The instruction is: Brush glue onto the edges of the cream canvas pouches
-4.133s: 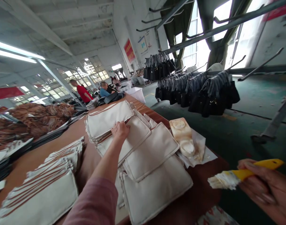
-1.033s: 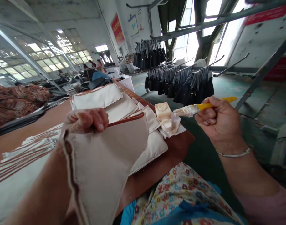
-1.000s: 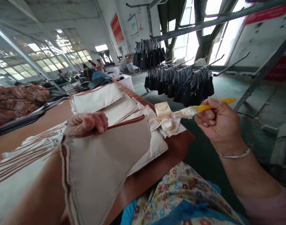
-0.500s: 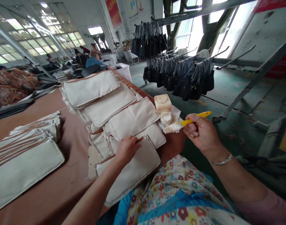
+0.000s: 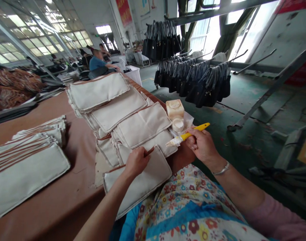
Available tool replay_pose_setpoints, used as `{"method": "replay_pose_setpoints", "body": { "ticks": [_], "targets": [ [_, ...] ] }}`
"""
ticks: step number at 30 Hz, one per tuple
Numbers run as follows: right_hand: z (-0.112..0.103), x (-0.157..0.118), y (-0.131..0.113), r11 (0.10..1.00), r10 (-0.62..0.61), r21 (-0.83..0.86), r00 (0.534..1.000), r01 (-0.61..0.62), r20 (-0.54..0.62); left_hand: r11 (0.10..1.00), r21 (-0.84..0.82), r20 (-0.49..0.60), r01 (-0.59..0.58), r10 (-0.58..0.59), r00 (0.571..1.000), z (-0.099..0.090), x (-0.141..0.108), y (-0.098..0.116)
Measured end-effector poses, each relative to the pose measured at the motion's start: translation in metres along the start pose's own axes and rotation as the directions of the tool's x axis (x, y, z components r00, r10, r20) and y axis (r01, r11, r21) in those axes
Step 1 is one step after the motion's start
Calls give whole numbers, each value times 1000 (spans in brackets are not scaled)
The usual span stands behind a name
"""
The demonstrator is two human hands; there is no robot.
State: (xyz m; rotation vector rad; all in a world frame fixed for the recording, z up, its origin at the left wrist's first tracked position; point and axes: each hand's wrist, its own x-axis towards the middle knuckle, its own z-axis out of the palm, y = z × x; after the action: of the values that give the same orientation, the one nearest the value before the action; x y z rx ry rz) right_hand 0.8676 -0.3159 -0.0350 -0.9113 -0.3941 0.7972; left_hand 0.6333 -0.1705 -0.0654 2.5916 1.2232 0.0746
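A cream fabric panel with brown piping (image 5: 143, 182) lies at the near edge of the brown table (image 5: 75, 201). My left hand (image 5: 136, 161) pinches its brown top edge. My right hand (image 5: 203, 145) grips a yellow-handled brush (image 5: 188, 135), whose glue-caked bristles point left over the corner of a neighbouring panel. Just behind the brush stand a cream glue bottle (image 5: 174, 108) and a small round lid or tub (image 5: 178, 125) on a white sheet.
Overlapping cream panels (image 5: 118, 108) fan across the table's middle; another stack (image 5: 24, 164) lies at the left. Brown straps (image 5: 14, 87) pile up far left. Racks of black bags (image 5: 193, 83) hang to the right over a green floor. People sit in the background.
My left hand lowered the lifted panel onto the table's near edge and holds its top edge. My right hand brought the brush down and left toward the panels.
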Motion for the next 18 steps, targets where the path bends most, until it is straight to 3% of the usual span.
{"method": "replay_pose_setpoints", "body": {
  "ticks": [3, 8, 14, 18],
  "targets": [
    [3, 3, 16, 998, -22, -58, 1000, 22, 10, 1000, -14, -11, 16, -16, 1000, 6, 14, 5],
    [2, 13, 31, 990, -48, -132, 999, 47, -2, 959, -282, 59, 19, -3, 998, 14, 23, 7],
    [18, 22, 54, 949, 1, -310, 989, 46, 149, 882, -472, 114, 13, 46, 992, 7, 6, 10],
    [25, 29, 58, 905, -64, -407, 987, 120, 147, 800, -598, 94, 37, 24, 995, 0, -7, 14]
  ]
}}
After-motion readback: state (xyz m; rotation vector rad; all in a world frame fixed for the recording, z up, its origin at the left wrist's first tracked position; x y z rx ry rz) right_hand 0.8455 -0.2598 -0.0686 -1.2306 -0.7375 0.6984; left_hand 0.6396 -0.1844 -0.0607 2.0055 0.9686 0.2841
